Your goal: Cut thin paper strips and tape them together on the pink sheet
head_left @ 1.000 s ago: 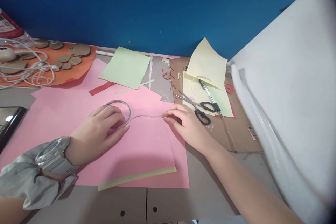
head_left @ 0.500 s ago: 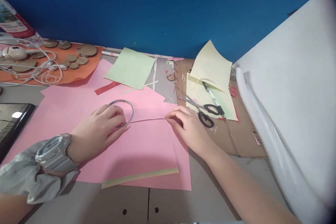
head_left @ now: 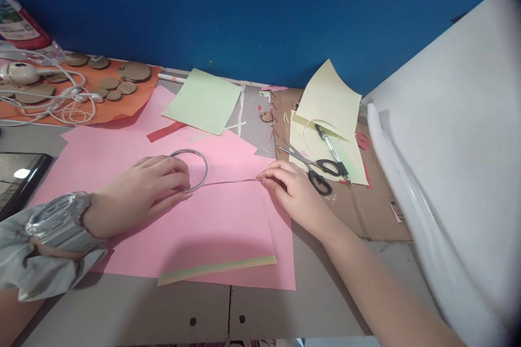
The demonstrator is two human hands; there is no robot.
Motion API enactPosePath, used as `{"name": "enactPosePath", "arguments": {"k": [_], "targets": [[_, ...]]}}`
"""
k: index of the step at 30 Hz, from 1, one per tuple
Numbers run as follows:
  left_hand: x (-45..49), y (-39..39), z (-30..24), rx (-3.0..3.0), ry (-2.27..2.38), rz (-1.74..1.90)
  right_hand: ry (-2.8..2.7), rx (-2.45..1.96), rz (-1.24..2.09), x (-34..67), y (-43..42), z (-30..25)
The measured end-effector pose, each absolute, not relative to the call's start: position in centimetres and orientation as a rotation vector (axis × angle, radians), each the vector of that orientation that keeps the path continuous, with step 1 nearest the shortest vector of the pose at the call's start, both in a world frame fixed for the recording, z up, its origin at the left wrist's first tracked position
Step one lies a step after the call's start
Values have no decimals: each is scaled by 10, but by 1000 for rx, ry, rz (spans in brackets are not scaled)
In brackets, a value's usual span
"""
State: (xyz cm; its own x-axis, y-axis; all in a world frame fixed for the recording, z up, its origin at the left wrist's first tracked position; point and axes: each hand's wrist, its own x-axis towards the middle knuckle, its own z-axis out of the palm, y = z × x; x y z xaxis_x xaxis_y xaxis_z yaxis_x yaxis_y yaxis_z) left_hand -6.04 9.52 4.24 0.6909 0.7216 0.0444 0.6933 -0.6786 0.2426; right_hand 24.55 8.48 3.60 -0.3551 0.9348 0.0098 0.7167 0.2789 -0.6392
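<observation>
My left hand, with a watch at the wrist, is closed on the left side of a silvery coil of wire. From the coil's lower edge a thin, nearly straight length of the wire runs right across the pink paper. My right hand pinches its far end between thumb and fingers. Black-handled scissors lie partly open just beyond my right hand. The part of the coil inside my left hand is hidden.
Green paper and a red strip lie behind the coil. A pen rests on yellow paper. Earphones and cardboard discs cover orange paper at left. A large white sheet rises at right.
My left hand has slid slightly left along the coil's edge, uncovering more of the ring. My right hand keeps its pinch on the wire's end. The view has shifted a little.
</observation>
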Motion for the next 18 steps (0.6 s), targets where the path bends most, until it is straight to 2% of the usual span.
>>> {"name": "enactPosePath", "arguments": {"k": [18], "targets": [[-58, 96, 42, 2718, 1122, 217, -2191, -1500, 765, 245, 84, 37]]}}
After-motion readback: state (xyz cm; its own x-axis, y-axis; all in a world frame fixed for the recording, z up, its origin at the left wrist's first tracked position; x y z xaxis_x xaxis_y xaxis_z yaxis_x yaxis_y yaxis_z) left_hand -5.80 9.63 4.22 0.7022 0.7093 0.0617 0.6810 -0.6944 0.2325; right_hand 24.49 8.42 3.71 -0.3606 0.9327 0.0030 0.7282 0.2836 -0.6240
